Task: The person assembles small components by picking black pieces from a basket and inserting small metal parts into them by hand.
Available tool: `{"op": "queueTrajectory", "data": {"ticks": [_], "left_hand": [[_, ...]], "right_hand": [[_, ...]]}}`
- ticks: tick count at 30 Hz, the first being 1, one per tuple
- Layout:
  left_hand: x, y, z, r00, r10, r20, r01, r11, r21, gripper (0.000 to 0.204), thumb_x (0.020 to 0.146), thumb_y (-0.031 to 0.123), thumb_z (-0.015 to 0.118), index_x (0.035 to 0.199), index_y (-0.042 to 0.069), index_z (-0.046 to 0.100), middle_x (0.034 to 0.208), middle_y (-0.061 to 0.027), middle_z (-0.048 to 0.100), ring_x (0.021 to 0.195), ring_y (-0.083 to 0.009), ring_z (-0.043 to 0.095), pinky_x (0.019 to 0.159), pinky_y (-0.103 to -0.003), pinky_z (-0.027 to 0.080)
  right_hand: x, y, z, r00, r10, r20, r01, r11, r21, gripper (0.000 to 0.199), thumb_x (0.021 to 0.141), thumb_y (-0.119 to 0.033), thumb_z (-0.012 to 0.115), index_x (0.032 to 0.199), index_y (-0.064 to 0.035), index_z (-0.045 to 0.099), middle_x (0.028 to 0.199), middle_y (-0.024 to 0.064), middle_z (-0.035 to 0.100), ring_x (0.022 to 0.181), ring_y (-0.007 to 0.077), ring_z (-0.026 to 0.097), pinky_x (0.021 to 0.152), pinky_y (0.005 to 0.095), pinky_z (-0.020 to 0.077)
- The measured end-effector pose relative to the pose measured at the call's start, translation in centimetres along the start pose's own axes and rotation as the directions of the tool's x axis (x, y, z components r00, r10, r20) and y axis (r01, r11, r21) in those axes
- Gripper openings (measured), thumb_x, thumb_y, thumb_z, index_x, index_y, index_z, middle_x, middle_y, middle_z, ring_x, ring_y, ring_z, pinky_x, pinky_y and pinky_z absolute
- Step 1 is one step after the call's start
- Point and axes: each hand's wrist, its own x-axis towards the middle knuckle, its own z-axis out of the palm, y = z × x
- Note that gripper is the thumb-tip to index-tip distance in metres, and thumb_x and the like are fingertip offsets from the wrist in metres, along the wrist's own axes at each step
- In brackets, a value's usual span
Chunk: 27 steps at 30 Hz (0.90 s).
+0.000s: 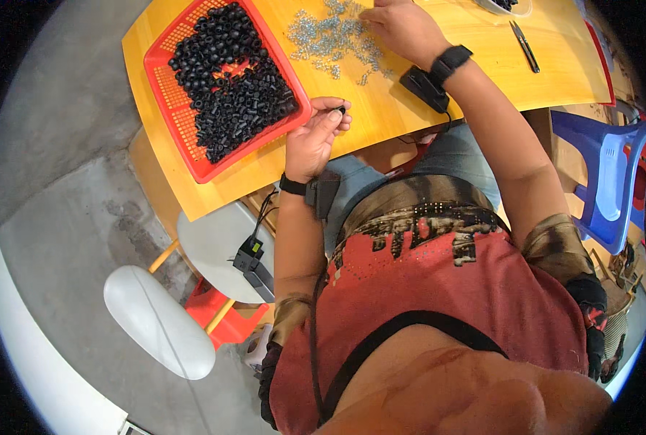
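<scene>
My left hand (312,145) is beside the right edge of a red plastic basket (169,119). Between its thumb and fingers it pinches a small black plastic part (340,110). Many similar black caps (225,36) and short tubular pieces (243,109) are heaped in the basket. My right hand (406,30) reaches to the far side of the table, at the right edge of a scattered pile of small shiny metal pieces (330,36). Its fingertips are drawn together by the pile; whatever lies between them is too small to make out.
A pair of black snips (524,47) lies on the yellow table (475,22) at the right. Beyond it stands a clear round container (524,11) with black parts. A blue plastic stool (609,177) is at the right, a pale chair (160,319) at the left.
</scene>
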Motion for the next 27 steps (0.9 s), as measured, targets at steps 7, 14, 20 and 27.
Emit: {"op": "queueTrajectory", "data": {"ticks": [7, 14, 20, 27], "left_hand": [[-0.5, 0.4, 0.1, 1.000, 0.000, 0.018, 0.001, 1.000, -0.016, 0.022, 0.097, 0.008, 0.060, 0.118, 0.001, 0.059, 0.113, -0.0098, 0.066, 0.092, -0.0154, 0.063, 0.084, -0.030, 0.051], [-0.2, -0.1, 0.5, 1.000, -0.007, -0.019, 0.007, 1.000, -0.012, 0.023, 0.097, 0.008, 0.061, 0.119, 0.001, 0.059, 0.113, -0.0102, 0.066, 0.093, -0.0160, 0.064, 0.084, -0.030, 0.052], [-0.3, 0.1, 0.4, 1.000, 0.001, 0.002, -0.001, 0.999, -0.040, 0.023, 0.097, 0.007, 0.061, 0.119, 0.001, 0.059, 0.114, -0.0104, 0.066, 0.093, -0.0162, 0.064, 0.084, -0.030, 0.052], [-0.3, 0.3, 0.2, 1.000, 0.001, 0.018, 0.000, 0.999, -0.042, 0.023, 0.097, 0.007, 0.060, 0.119, 0.001, 0.059, 0.114, -0.0103, 0.066, 0.093, -0.0162, 0.064, 0.085, -0.030, 0.052]], "right_hand": [[-1.0, -1.6, -1.8, 0.995, 0.060, -0.077, -0.053, 0.995, 0.088, 0.014, 0.082, -0.012, 0.063, 0.084, -0.0017, 0.072, 0.079, 0.0177, 0.061, 0.081, 0.0355, 0.060, 0.073, 0.0436, 0.0493], [1.5, -0.3, 1.0, 0.996, 0.079, -0.051, -0.073, 0.990, 0.121, 0.017, 0.084, -0.010, 0.060, 0.093, -0.0016, 0.073, 0.082, 0.0191, 0.061, 0.083, 0.0365, 0.061, 0.074, 0.0439, 0.0502], [0.2, -0.7, 0.1, 0.996, 0.064, -0.055, -0.060, 0.996, 0.062, 0.014, 0.085, -0.011, 0.060, 0.086, -0.0015, 0.070, 0.080, 0.0179, 0.059, 0.081, 0.0351, 0.059, 0.072, 0.0435, 0.0492], [-0.8, -0.4, -0.6, 0.995, 0.099, 0.005, -0.099, 0.992, 0.074, 0.015, 0.084, -0.013, 0.062, 0.085, -0.0009, 0.071, 0.077, 0.0179, 0.060, 0.081, 0.0346, 0.060, 0.072, 0.0432, 0.0500]]}}
